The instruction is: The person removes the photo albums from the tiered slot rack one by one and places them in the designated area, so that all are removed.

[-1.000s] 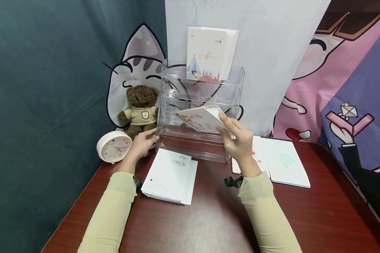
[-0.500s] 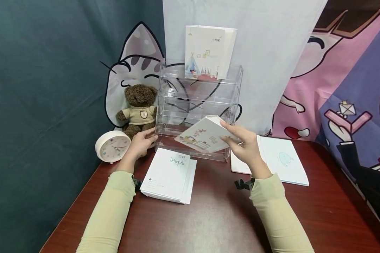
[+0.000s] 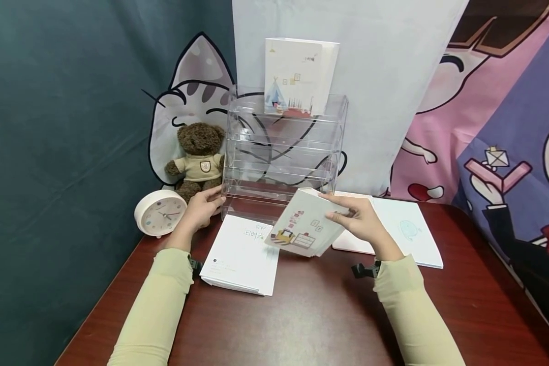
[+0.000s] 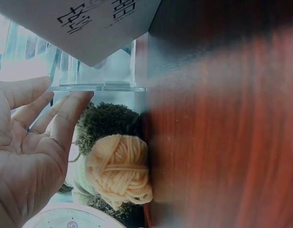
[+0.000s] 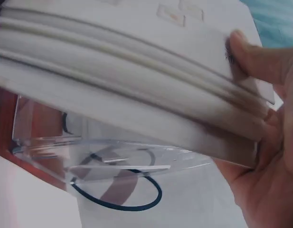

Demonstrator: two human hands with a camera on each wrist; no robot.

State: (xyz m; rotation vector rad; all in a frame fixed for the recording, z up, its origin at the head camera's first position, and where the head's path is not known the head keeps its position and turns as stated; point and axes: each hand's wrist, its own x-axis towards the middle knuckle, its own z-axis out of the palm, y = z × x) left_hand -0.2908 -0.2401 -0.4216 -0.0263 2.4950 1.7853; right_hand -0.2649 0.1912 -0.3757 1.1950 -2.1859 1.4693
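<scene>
My right hand (image 3: pixel 359 218) pinches a thick white notebook (image 3: pixel 302 223) by its right edge, thumb on the illustrated cover. The notebook is tilted and overlaps the right edge of a white notebook stack (image 3: pixel 240 259) on the table. In the right wrist view, the held notebook's layered edge (image 5: pixel 127 80) spans the upper part. My left hand (image 3: pixel 203 208) touches the left side of a clear acrylic rack (image 3: pixel 283 152); in the left wrist view its fingers (image 4: pixel 72 109) reach the side panel, loosely extended. A notebook with a tent picture (image 3: pixel 297 76) stands in the rack's top tier.
A brown teddy bear (image 3: pixel 200 152) sits left of the rack, behind a round white clock (image 3: pixel 161 213). A ball of yellow yarn (image 4: pixel 118 168) lies by the bear. An open notebook with a blue drawing (image 3: pixel 412 231) lies right of the rack. A printed curtain hangs behind.
My right hand has brought the notebook down from in front of the rack's middle tiers, toward me and slightly right, turning its cover more into view. The left hand stays at the rack's side.
</scene>
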